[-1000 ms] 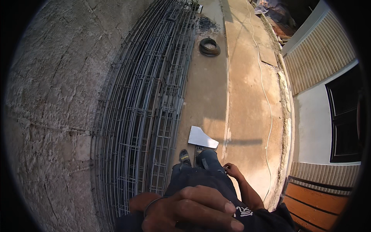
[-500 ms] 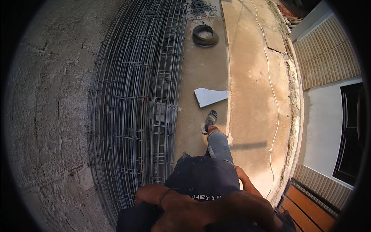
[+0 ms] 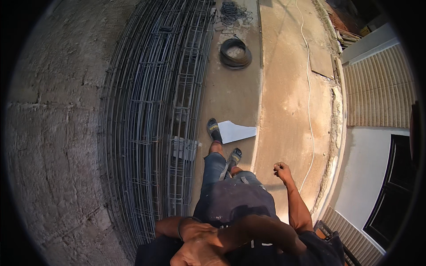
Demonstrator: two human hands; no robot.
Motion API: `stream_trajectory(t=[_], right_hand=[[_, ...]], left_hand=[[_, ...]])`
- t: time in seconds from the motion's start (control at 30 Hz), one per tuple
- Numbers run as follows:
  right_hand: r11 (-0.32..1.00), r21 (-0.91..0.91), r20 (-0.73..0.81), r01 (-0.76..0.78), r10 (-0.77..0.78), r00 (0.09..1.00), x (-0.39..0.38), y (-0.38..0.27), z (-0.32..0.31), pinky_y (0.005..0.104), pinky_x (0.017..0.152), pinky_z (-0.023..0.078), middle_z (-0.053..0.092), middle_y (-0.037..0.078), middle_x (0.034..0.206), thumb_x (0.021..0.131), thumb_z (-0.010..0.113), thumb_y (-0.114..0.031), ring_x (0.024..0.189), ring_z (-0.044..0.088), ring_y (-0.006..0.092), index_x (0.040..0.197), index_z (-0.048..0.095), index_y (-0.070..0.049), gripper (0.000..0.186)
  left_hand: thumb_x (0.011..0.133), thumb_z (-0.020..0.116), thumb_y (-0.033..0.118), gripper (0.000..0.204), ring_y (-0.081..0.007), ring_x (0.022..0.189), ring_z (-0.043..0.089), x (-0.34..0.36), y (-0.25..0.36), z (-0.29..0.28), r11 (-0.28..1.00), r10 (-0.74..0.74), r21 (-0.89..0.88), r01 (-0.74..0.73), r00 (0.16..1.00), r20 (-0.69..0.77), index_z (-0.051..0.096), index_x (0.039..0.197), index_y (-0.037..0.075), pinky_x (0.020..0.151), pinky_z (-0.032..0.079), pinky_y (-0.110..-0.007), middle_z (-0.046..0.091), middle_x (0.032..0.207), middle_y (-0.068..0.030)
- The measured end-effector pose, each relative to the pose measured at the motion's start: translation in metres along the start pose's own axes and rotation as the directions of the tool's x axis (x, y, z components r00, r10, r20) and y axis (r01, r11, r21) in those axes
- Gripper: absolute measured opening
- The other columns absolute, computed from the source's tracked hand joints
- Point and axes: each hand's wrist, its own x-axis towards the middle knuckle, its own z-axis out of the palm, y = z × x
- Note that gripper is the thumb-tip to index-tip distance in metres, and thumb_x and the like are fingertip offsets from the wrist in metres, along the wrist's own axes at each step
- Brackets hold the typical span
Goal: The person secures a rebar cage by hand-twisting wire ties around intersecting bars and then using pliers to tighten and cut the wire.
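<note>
Two hands, both mine, hold nothing I can see. My right hand [image 3: 282, 169], right of centre, is curled into a loose fist over the concrete floor [image 3: 284, 88]. My left hand [image 3: 199, 245] lies at the bottom edge; I cannot tell its fingers' spread. Stacked rebar cages [image 3: 151, 111] fill the left, near it.

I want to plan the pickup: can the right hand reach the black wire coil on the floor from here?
Probably not. The right hand hangs closed at the person's side, and the wire coil lies far ahead, beyond the front foot and the white sheet. Nothing blocks the path.
</note>
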Motion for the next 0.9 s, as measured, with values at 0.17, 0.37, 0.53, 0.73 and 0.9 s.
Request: stream_trajectory(t=[0.17, 0.37, 0.53, 0.73, 0.9], right_hand=[[0.916, -0.398, 0.156, -0.039, 0.109, 0.982, 0.037, -0.039, 0.009, 0.0303, 0.060, 0.052, 0.067, 0.013, 0.082, 0.087, 0.065, -0.024, 0.065, 0.065, 0.0194, 0.102, 0.065, 0.000, 0.028], [0.788, -0.614, 0.233, 0.035, 0.139, 0.963, 0.113, -0.149, 0.021, 0.0373, 0.076, 0.053, 0.071, 0.019, 0.087, 0.081, 0.067, -0.037, 0.084, 0.069, 0.0300, 0.095, 0.069, -0.003, 0.037], [0.939, -0.239, 0.168, 0.249, -0.213, 0.963, 0.142, -0.291, 0.052, 0.0310, 0.069, 0.050, 0.067, 0.014, 0.084, 0.088, 0.063, -0.027, 0.072, 0.065, 0.0181, 0.102, 0.065, -0.001, 0.030], [0.948, -0.038, 0.133, 0.317, -0.309, 0.942, 0.149, -0.334, 0.054, 0.0290, 0.069, 0.049, 0.064, 0.008, 0.082, 0.091, 0.063, -0.026, 0.074, 0.062, 0.0148, 0.103, 0.064, -0.001, 0.028], [0.882, -0.430, 0.111, 0.192, -0.159, 0.981, 0.153, -0.251, -0.007, 0.0360, 0.076, 0.050, 0.068, 0.014, 0.089, 0.089, 0.063, -0.034, 0.084, 0.065, 0.0250, 0.103, 0.064, -0.002, 0.035]], left_hand=[[0.089, 0.054, 0.057, 0.058, -0.0494, 0.112, 0.050, 0.084, 0.019, -0.052, 0.993, 0.113, 0.002, -0.116, 0.977, 0.182, 0.050, 0.134, 0.020, 0.101, 0.039, -0.056, 0.041, 0.119, -0.0408], [0.091, 0.062, 0.027, 0.029, -0.0330, 0.103, 0.057, 0.165, 0.103, -0.160, 0.925, 0.037, 0.377, 0.040, 0.980, -0.195, 0.056, 0.109, 0.005, 0.080, 0.052, -0.042, 0.048, 0.121, -0.0236], [0.092, 0.061, 0.020, 0.023, -0.0178, 0.091, 0.062, 0.163, 0.148, -0.329, 0.579, 0.277, 0.594, 0.559, 0.550, -0.788, 0.059, 0.108, 0.004, 0.077, 0.049, -0.030, 0.063, 0.101, -0.0104], [0.093, 0.058, 0.019, 0.017, -0.0154, 0.070, 0.061, 0.042, 0.132, -0.475, 0.220, 0.194, 0.146, 0.964, 0.104, -0.976, 0.062, 0.101, 0.004, 0.062, 0.050, -0.030, 0.062, 0.082, -0.0042], [0.090, 0.060, 0.019, 0.016, -0.0129, 0.059, 0.055, -0.051, 0.076, -0.512, -0.372, 0.063, -0.008, 0.928, 0.016, -0.998, 0.066, 0.095, 0.004, 0.054, 0.045, -0.030, 0.059, 0.071, -0.0028]])
